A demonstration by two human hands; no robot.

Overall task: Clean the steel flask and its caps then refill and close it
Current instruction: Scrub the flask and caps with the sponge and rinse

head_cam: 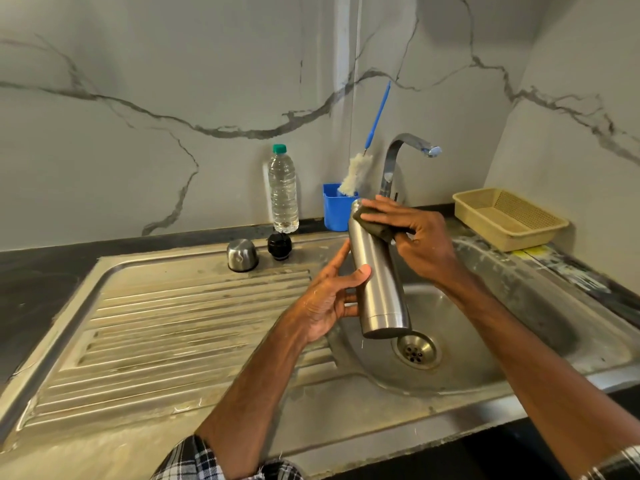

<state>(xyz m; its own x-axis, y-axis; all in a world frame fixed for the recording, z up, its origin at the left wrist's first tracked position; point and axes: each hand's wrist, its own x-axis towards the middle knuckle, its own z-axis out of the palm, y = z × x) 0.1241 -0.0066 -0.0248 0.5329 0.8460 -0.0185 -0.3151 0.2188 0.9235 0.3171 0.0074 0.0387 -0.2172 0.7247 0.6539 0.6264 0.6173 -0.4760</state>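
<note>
The steel flask [377, 271] is held tilted above the sink [485, 341] basin, gripped round its body by the left hand [329, 299]. A dark scouring pad [374, 221] is clamped against the flask's neck by the right hand [415, 233]. The steel cap [242, 254] and black cap [279, 245] are located side by side at the drainboard's [173, 323] far edge.

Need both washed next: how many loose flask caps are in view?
2. A steel cap at the drainboard's back; a black cap right of it, before the water bottle. No others show.
</note>
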